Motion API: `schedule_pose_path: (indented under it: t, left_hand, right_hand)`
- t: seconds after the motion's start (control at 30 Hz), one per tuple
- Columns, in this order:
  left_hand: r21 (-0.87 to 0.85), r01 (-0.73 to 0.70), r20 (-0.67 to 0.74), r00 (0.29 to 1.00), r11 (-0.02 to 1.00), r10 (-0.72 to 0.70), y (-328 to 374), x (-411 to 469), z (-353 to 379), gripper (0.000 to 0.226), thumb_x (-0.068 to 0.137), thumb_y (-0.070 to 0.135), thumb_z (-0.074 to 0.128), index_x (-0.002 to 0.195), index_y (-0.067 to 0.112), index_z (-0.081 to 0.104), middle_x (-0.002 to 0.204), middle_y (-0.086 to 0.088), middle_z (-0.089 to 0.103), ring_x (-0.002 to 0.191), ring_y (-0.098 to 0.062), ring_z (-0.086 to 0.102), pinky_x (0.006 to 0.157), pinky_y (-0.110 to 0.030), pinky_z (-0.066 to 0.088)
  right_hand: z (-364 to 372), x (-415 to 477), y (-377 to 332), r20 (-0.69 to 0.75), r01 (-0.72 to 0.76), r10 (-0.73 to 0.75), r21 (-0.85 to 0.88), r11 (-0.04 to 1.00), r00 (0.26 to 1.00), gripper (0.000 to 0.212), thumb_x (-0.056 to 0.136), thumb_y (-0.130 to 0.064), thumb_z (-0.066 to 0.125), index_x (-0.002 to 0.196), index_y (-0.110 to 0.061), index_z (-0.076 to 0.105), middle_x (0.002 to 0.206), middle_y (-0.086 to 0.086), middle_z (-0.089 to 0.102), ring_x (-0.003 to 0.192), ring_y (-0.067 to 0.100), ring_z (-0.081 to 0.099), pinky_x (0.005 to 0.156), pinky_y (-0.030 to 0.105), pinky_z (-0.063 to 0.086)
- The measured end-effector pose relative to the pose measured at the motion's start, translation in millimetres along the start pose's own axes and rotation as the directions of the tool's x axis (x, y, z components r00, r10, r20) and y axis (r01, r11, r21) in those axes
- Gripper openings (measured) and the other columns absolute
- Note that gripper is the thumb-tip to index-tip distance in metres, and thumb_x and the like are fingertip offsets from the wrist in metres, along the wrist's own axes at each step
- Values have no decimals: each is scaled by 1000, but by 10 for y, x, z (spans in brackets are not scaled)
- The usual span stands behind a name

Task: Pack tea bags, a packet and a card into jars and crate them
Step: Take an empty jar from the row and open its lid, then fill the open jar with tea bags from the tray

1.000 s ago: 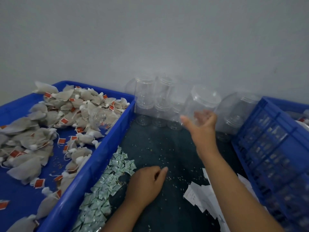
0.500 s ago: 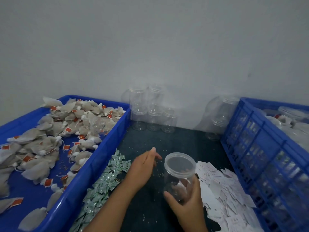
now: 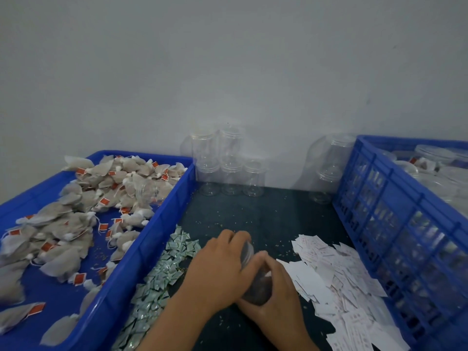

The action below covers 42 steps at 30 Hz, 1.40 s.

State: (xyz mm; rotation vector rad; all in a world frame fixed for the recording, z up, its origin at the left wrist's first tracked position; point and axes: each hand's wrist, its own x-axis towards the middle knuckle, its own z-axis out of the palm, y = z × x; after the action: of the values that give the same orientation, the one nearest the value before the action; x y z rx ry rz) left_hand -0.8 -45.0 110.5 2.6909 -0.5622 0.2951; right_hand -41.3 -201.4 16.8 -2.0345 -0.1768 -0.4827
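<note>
- Gripping a clear jar [image 3: 257,287] low over the dark table [image 3: 266,219], the right hand [image 3: 278,295] wraps its fingers round the lower body. The jar is tilted.
- Over the jar's top end, the left hand [image 3: 222,264] is curled tight and covers the mouth. Whether it grips a lid or the bare rim cannot be told.
- Just left of the jar, a long strip of small green-and-white packets [image 3: 162,282] lies on the table.
- Just right of the jar, a loose heap of white cards [image 3: 336,282] spreads across the table.
- Farther left of the jar, past the packets, a blue tray [image 3: 152,239] holds scattered tea bags [image 3: 76,224] with red tags. A stray clear pot [image 3: 145,192] lies on its side among them.
- Well right of the jar, past the cards, a blue slatted crate [image 3: 395,224] holds lidded jars [image 3: 435,153].
- Beyond the jar, against the grey wall [image 3: 228,72], empty jars [image 3: 228,171] stand stacked in two tiers.
- Beyond the jar and to its right, a second stack [image 3: 326,173] stands just beside the crate's far corner.
</note>
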Motion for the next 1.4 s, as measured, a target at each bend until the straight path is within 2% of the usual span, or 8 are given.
schedule_pose_path:
  t: [0.3,0.43,0.57,0.73,0.8,0.97,1.13,1.4]
  left_hand:
    - [-38,263,269,932,964,-244,-88,41,-236,84,70,103,29,125,42,44,116,4,66,98,-19,65,82,-37,52]
    - [-19,416,417,830,909,-371,-110,56,-298,109,66,106,20,136,26,45,92,4,73,54,-9,72,70,-33,53]
    - [-119,434,475,815,893,-333,-152,49,-354,74,74,96,36,115,37,50,85,7,73,54,-9,73,64,-31,53]
    - [-621,710,627,704,331,-333,-402,100,-442,37,104,55,46,117,23,60,102,-18,77,80,-34,78,56,-31,60]
    - [-680,692,591,713,242,-377,-545,100,-407,24,104,36,53,118,22,67,101,-17,78,79,-30,79,56,-29,58]
    - [-638,566,385,822,523,-419,-736,-14,37,24,96,15,65,109,33,74,93,3,79,80,-14,77,60,-27,61]
    - [-281,407,201,911,869,-361,-790,-156,521,29,92,36,71,120,37,72,110,13,71,100,-10,67,84,-36,60]
    - [-27,225,-57,972,974,-226,-621,-156,301,40,93,49,68,129,31,64,120,4,58,109,-17,59,85,-36,55]
  right_hand:
    - [84,-18,96,-49,98,-110,-208,973,993,96,66,-52,98,149,-26,58,139,-19,62,125,3,56,102,33,52]
    - [105,-11,82,-56,162,-184,-278,947,981,96,66,-46,103,148,-25,57,133,-19,62,121,4,58,96,27,52]
    - [126,3,117,-62,231,-257,-277,933,964,93,70,-46,100,147,-27,53,136,-19,61,122,9,62,95,31,57]
    - [123,70,237,-228,214,-328,-414,885,917,103,63,-25,106,148,-16,48,142,9,64,130,34,61,111,48,50]
    - [70,51,213,-288,136,-229,-309,941,930,105,62,-30,105,148,-19,47,140,5,62,127,31,60,107,50,53]
    - [-43,-16,107,-240,-33,54,89,995,969,102,63,-55,95,149,-31,47,140,-16,51,121,11,63,96,35,60]
    - [-10,-37,107,-3,-113,117,242,964,993,97,64,-25,104,145,-36,52,139,-14,65,114,1,72,91,25,62]
    - [9,-45,117,102,-148,126,252,956,987,93,65,-32,101,136,-61,50,134,-22,69,113,0,74,92,31,59]
